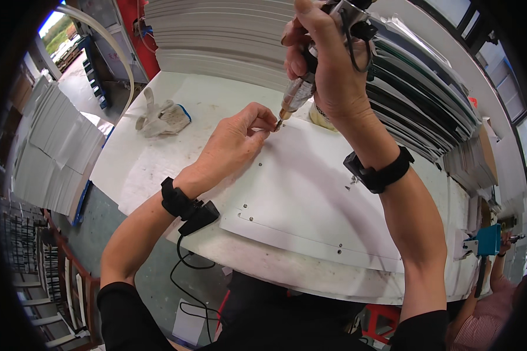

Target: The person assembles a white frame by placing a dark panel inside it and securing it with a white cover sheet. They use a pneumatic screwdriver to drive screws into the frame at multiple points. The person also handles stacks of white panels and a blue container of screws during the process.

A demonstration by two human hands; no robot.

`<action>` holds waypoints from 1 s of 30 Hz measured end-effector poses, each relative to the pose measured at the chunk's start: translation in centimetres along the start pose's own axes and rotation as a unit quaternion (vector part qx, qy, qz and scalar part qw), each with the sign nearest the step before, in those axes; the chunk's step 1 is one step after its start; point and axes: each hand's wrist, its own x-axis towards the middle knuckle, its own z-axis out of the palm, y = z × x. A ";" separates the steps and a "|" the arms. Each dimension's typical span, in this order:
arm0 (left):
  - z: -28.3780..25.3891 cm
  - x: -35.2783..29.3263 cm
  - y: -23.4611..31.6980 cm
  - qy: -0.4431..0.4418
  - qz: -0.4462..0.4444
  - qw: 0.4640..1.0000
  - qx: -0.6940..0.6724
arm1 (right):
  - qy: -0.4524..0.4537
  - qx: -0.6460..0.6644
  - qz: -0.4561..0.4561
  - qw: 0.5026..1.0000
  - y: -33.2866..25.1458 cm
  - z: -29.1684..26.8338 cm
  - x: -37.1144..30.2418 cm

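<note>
My right hand (342,88) is wrapped round a power screwdriver (298,93) with a clear sleeve and brass-coloured nose, tilted down to the left. The bit points at a small dark metal piece (278,125) near the far left corner of a flat white panel (310,181). My left hand (234,140) is closed in a pinch beside that tip; what sits between its fingertips is too small to make out. Several screw heads (251,219) dot the panel's left and near edges. A few loose screws (352,182) lie near my right wrist.
A pale work glove (165,119) lies on the white table (208,93) at the far left. Tall stacks of white panels (216,41) and dark sheets (416,88) border the back and right. A cable (178,263) hangs off the front edge. Another person (486,319) is at right.
</note>
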 end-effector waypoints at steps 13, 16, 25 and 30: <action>-0.2 0.8 -1.5 -0.006 -0.062 0.998 -0.022 | -0.010 -0.006 0.007 1.000 3.0 0.1 1.3; -0.3 0.8 -1.8 -0.009 -0.056 0.998 -0.028 | -0.005 0.000 0.016 1.000 3.2 0.3 1.4; -0.6 0.9 -2.0 -0.022 -0.046 0.998 -0.035 | 0.000 0.004 0.033 0.999 3.6 0.3 1.4; -0.6 0.5 -2.4 0.011 -0.012 0.999 -0.042 | -0.012 0.009 0.051 0.999 4.0 0.1 1.8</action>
